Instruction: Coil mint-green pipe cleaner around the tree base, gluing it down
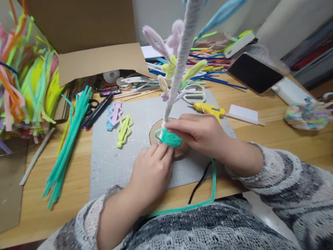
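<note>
A tall white fuzzy stem (185,42) with pastel pipe-cleaner petals rises from a round cardboard disc (153,135) on a grey cutting mat (113,159). At its foot sits a coil of teal pipe cleaner (171,138). My left hand (152,170) pinches the coil from below, fingers closed on it. My right hand (200,133) presses the coil from the right, fingers curled around it. The teal pipe cleaner's loose tail (193,206) trails off the table edge toward my lap.
A bundle of teal pipe cleaners (66,144) lies left of the mat, with a large multicoloured heap (11,78) behind it. A yellow glue gun (209,110), scissors (194,93), a phone (253,73) and an open cardboard box (99,62) stand beyond the mat.
</note>
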The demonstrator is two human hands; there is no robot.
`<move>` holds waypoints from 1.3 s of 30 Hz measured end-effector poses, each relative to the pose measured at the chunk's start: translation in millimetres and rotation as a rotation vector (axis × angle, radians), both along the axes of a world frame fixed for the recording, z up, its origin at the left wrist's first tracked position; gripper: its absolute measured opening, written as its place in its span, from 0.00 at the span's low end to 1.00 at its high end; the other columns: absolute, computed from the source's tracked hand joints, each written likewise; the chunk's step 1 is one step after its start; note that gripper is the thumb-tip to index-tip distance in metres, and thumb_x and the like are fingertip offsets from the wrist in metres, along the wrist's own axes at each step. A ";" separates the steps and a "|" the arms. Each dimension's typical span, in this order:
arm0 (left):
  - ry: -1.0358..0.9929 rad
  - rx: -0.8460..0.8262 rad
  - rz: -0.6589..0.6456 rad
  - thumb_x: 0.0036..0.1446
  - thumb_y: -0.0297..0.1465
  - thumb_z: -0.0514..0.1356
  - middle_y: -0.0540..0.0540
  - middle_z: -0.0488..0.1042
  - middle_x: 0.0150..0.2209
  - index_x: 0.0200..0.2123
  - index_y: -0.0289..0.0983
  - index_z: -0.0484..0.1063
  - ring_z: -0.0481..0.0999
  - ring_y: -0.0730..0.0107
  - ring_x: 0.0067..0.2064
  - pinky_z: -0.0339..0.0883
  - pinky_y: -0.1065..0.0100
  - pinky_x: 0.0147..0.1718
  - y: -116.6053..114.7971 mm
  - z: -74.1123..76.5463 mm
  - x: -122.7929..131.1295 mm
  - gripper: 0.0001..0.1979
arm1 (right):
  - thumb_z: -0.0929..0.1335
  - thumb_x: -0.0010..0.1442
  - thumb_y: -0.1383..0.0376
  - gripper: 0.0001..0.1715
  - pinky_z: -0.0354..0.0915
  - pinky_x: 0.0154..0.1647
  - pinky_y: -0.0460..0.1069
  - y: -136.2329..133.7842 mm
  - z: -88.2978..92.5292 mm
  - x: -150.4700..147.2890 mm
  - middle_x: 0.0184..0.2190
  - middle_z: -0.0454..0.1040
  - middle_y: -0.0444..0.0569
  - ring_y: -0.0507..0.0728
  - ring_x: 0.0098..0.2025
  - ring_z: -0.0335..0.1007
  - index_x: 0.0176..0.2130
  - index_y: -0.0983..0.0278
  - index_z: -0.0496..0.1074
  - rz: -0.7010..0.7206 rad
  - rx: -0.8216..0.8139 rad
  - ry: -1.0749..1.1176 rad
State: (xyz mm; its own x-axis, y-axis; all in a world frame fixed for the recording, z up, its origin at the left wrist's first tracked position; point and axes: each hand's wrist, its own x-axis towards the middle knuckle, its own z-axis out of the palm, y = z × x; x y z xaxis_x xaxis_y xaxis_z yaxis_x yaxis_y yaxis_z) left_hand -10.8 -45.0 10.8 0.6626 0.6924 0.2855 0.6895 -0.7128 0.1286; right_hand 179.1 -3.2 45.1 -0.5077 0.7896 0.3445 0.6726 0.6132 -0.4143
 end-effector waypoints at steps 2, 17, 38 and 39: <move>-0.005 -0.019 0.020 0.63 0.28 0.53 0.43 0.75 0.37 0.44 0.34 0.73 0.69 0.62 0.35 0.61 0.61 0.29 0.3 1.6 -1.2 0.11 | 0.60 0.68 0.61 0.17 0.62 0.37 0.49 1.4 1.9 0.1 0.39 0.77 0.50 0.56 0.39 0.72 0.44 0.61 0.75 -0.124 0.025 -0.110; -0.006 0.003 0.212 0.63 0.31 0.52 0.44 0.74 0.32 0.43 0.37 0.76 0.69 0.64 0.32 0.58 0.64 0.26 10.8 6.6 -10.3 0.13 | 0.61 0.66 0.58 0.19 0.53 0.27 0.49 17.1 -11.3 0.5 0.35 0.77 0.46 0.56 0.34 0.71 0.53 0.50 0.74 -0.343 -0.161 -0.366; 0.033 0.054 0.197 0.63 0.30 0.53 0.43 0.75 0.35 0.49 0.35 0.74 0.69 0.62 0.33 0.60 0.63 0.27 10.0 4.8 -8.9 0.15 | 0.61 0.65 0.64 0.17 0.59 0.35 0.49 17.0 -28.4 -2.8 0.41 0.79 0.46 0.56 0.40 0.74 0.48 0.57 0.76 -0.244 -0.072 -0.162; 0.032 0.055 0.199 0.63 0.30 0.53 0.43 0.75 0.35 0.49 0.35 0.74 0.69 0.62 0.33 0.60 0.64 0.27 10.1 4.5 -8.9 0.15 | 0.62 0.65 0.63 0.17 0.59 0.35 0.49 17.6 -28.8 -2.4 0.41 0.79 0.47 0.56 0.40 0.74 0.48 0.56 0.76 -0.252 -0.069 -0.166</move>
